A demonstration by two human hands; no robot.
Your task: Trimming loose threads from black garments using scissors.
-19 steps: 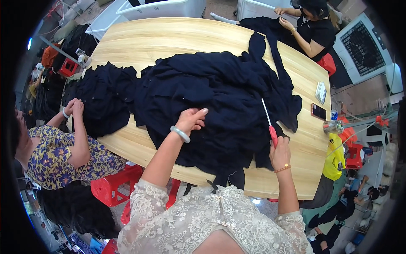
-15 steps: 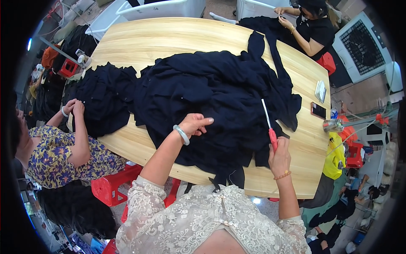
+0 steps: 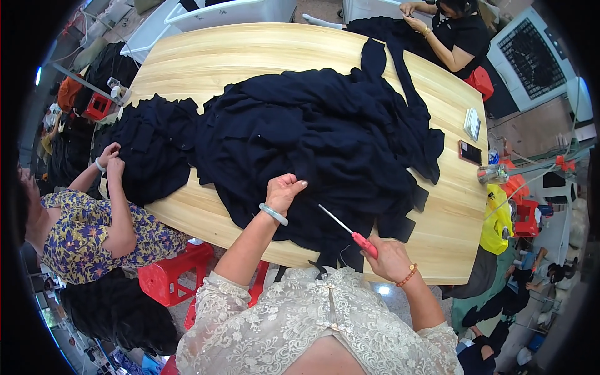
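Note:
My right hand (image 3: pixel 390 261) is closed around the red handle of a screwdriver (image 3: pixel 361 242) with a thin metal shaft. Its tip points up and left, above the front part of a dark navy garment (image 3: pixel 325 134) spread in folds on the table. Over the same cloth, my left hand (image 3: pixel 284 192) is closed in a pinch, thumb pressed to the fingers. What lies in that pinch, if anything, is too small to make out. A loose pale thread (image 3: pixel 345 253) shows on the dark cloth at the table's front edge.
The pale wooden table (image 3: pixel 250 50) carries a phone (image 3: pixel 470 152) and a stack of cards (image 3: pixel 472 125) at right. At left, a person (image 3: pixel 103 219) handles another dark garment (image 3: pixel 156 147). Another person (image 3: pixel 459 44) sits at the far right. Red stools (image 3: pixel 172 275) stand around; white bins (image 3: pixel 231 15) are behind.
My right hand has swung left and nearer to me, tilting the screwdriver's tip toward my left hand. The left hand has shifted slightly, its fingers drawn closer together.

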